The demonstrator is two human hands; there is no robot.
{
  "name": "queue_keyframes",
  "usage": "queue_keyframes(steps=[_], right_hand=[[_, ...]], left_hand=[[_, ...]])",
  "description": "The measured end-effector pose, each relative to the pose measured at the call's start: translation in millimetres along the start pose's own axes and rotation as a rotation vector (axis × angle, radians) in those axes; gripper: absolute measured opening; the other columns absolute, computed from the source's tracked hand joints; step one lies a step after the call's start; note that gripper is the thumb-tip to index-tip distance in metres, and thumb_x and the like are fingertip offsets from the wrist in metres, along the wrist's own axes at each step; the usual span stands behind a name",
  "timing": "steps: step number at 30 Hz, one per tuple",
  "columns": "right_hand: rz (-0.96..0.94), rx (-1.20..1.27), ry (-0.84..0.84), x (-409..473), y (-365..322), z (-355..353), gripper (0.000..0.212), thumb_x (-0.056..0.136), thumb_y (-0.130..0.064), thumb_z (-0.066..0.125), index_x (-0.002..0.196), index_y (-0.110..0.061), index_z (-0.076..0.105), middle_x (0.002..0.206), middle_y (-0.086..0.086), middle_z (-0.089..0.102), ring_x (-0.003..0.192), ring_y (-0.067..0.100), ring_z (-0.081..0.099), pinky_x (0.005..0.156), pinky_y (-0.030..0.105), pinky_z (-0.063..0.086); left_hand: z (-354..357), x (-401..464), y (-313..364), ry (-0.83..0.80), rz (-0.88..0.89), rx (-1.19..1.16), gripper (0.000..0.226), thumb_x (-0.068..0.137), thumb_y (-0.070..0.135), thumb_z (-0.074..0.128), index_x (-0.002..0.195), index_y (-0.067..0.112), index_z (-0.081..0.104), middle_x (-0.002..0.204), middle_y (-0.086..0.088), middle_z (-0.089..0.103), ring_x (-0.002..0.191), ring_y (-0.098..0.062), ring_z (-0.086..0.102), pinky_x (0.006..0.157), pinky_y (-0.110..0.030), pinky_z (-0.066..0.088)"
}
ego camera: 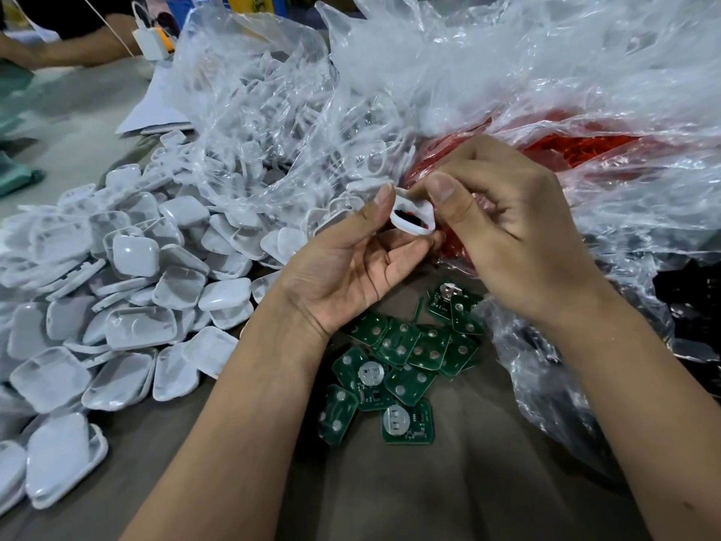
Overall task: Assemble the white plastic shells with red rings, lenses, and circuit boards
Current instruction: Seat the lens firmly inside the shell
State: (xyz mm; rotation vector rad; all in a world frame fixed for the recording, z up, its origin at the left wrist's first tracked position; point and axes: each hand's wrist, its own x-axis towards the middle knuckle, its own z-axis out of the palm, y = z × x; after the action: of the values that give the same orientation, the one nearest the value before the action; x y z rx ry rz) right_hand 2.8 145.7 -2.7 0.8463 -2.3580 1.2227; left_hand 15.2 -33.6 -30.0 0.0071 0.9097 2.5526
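My left hand (351,267) holds a white plastic shell (409,224) between thumb and fingers, above the table's middle. Inside the shell I see a red ring and a dark piece. My right hand (503,228) pinches the shell's right edge, thumb pressing on top. A big heap of white shells (128,290) lies to the left. Several green circuit boards (394,365) lie on the table below my hands. Red rings (585,148) fill a clear plastic bag behind my right hand.
Crumpled clear plastic bags (429,72) cover the back and right of the table. Dark parts show in a bag at the right edge (686,306). Another person's arm (70,52) rests at the far left, near a white and orange device (154,42).
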Motion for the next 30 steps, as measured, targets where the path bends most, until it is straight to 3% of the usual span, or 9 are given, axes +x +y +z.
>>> queue_keyframes(steps=[4, 8, 10, 12, 14, 16, 18, 25, 30], right_hand=[[0.11, 0.079, 0.132, 19.1, -12.5, -5.6, 0.03, 0.11, -0.028, 0.05, 0.109, -0.006, 0.071, 0.086, 0.005, 0.07, 0.065, 0.01, 0.059, 0.06, 0.022, 0.043], [0.202, -0.156, 0.178, 84.6, -6.6, -12.7, 0.021, 0.102, -0.028, 0.061, 0.101, -0.014, 0.077, 0.085, -0.006, 0.073, 0.074, 0.004, 0.065, 0.072, 0.016, 0.05], [0.228, -0.374, 0.15, 126.4, 11.0, -16.4, 0.019, 0.098, -0.019, 0.061, 0.1, -0.014, 0.079, 0.093, 0.003, 0.076, 0.085, 0.016, 0.07, 0.081, 0.024, 0.054], [0.271, -0.587, 0.067, 162.3, 34.4, -21.1, 0.024, 0.092, -0.004, 0.059, 0.102, -0.011, 0.079, 0.102, 0.013, 0.075, 0.094, 0.028, 0.071, 0.085, 0.031, 0.056], [0.338, -0.758, -0.143, 185.0, 55.6, -22.0, 0.028, 0.089, 0.003, 0.059, 0.107, -0.007, 0.077, 0.11, 0.018, 0.072, 0.098, 0.033, 0.07, 0.083, 0.035, 0.057], [0.366, -0.874, -0.356, 191.5, 65.6, -17.4, 0.027, 0.089, -0.006, 0.069, 0.116, -0.007, 0.075, 0.119, 0.019, 0.07, 0.104, 0.035, 0.069, 0.089, 0.039, 0.057], [0.342, -0.907, -0.411, 191.7, 71.3, -11.9, 0.034, 0.088, -0.015, 0.075, 0.121, -0.008, 0.073, 0.127, 0.019, 0.068, 0.114, 0.037, 0.065, 0.097, 0.041, 0.056], [0.353, -0.743, -0.114, 174.2, 76.8, -16.0, 0.019, 0.085, 0.003, 0.074, 0.104, -0.003, 0.077, 0.108, 0.023, 0.072, 0.103, 0.038, 0.07, 0.092, 0.042, 0.06], [0.346, -0.562, 0.029, 165.6, 65.3, -29.1, 0.013, 0.089, -0.011, 0.079, 0.102, -0.012, 0.082, 0.105, 0.012, 0.078, 0.098, 0.024, 0.072, 0.09, 0.034, 0.058]], left_hand=[[-0.9, 2.9, 0.5, -0.049, 0.005, -0.049, 0.055, 0.075, 0.023, 0.084, 0.122, 0.001, 0.069, 0.109, -0.02, 0.071, 0.089, -0.028, 0.075, 0.077, -0.029, 0.064], [-0.7, 6.6, 1.7, -0.042, 0.011, -0.081, 0.071, 0.058, 0.021, 0.099, 0.121, 0.003, 0.072, 0.107, -0.019, 0.07, 0.089, -0.028, 0.074, 0.075, -0.029, 0.064], [-0.8, 7.6, 2.0, -0.042, 0.012, -0.094, 0.068, 0.057, 0.02, 0.1, 0.117, 0.002, 0.073, 0.106, -0.02, 0.071, 0.088, -0.03, 0.074, 0.074, -0.029, 0.064], [-0.4, 8.3, 2.2, -0.045, 0.018, -0.095, 0.065, 0.057, 0.021, 0.099, 0.114, 0.002, 0.074, 0.104, -0.02, 0.072, 0.088, -0.03, 0.074, 0.072, -0.029, 0.064], [-0.2, 9.6, 2.1, -0.045, 0.022, -0.086, 0.064, 0.057, 0.022, 0.1, 0.113, 0.002, 0.075, 0.103, -0.02, 0.072, 0.087, -0.03, 0.074, 0.071, -0.029, 0.063], [0.2, 10.6, 1.6, -0.035, 0.025, -0.083, 0.066, 0.056, 0.023, 0.1, 0.113, 0.002, 0.075, 0.102, -0.02, 0.072, 0.085, -0.03, 0.075, 0.071, -0.029, 0.064], [0.9, 11.1, 1.0, -0.035, 0.026, -0.08, 0.068, 0.056, 0.023, 0.099, 0.116, 0.002, 0.074, 0.102, -0.021, 0.072, 0.085, -0.03, 0.075, 0.072, -0.029, 0.064], [3.3, 10.5, -0.3, -0.057, 0.032, -0.077, 0.071, 0.06, 0.021, 0.097, 0.122, 0.001, 0.069, 0.104, -0.021, 0.071, 0.086, -0.029, 0.074, 0.074, -0.029, 0.064], [1.3, 11.3, -0.9, -0.067, 0.038, -0.076, 0.066, 0.062, 0.021, 0.096, 0.12, 0.002, 0.072, 0.105, -0.02, 0.072, 0.089, -0.029, 0.075, 0.079, -0.029, 0.064]])
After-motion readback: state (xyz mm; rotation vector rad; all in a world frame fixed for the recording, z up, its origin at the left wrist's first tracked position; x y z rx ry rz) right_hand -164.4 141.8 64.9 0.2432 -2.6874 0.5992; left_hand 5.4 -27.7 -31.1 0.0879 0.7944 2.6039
